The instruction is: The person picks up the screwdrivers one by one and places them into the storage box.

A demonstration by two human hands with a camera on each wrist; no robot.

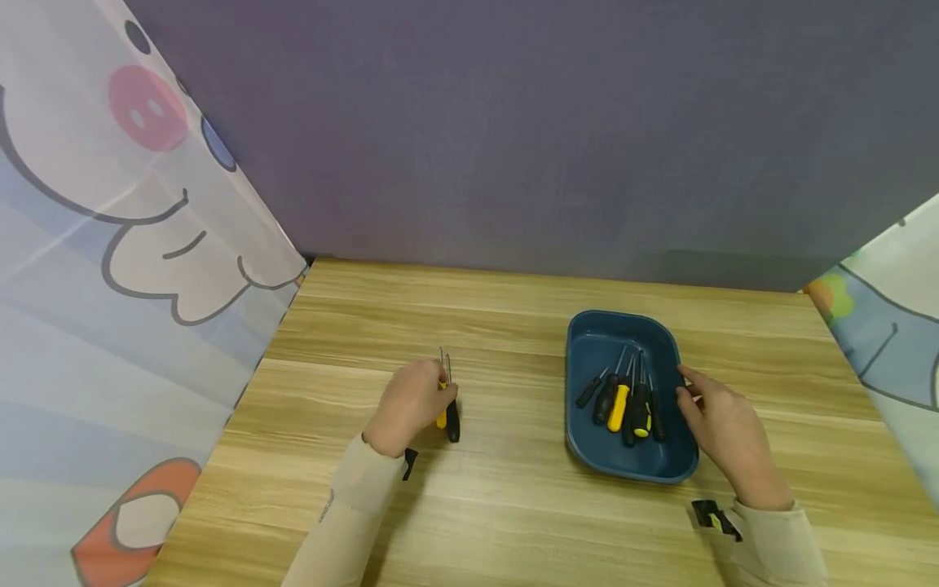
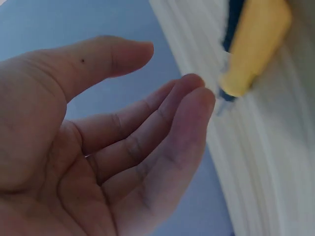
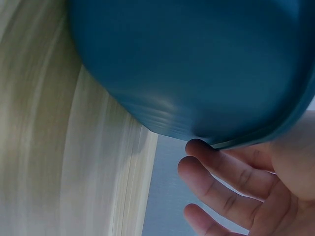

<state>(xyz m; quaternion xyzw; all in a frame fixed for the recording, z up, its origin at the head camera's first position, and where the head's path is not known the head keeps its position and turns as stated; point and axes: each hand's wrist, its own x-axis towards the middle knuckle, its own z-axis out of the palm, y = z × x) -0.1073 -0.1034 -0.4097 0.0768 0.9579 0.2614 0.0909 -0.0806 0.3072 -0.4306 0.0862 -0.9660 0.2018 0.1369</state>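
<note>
Left hand [image 1: 414, 403] hovers over a yellow-handled screwdriver [image 1: 442, 419] and a black-handled screwdriver [image 1: 452, 424] at the left-centre of the table. In the left wrist view its thumb and fingers are spread apart with nothing between them; the yellow handle [image 2: 258, 44] shows blurred beyond the fingertips. My right hand [image 1: 729, 428] holds the right rim of a dark blue plastic tray [image 1: 575, 432]. In the right wrist view some fingertips [image 3: 199, 147] lie right under the tray's rim, while the thumb is hidden behind the wall. Several screwdrivers [image 1: 619, 408] lie inside the tray, handles toward me.
The wood-grain table [image 1: 499, 522] ends at the back against a grey partition [image 1: 513, 147]. Cartoon-printed curtains [image 1: 88, 326] hang along both sides. Black straps [image 1: 715, 519] show at the wrists.
</note>
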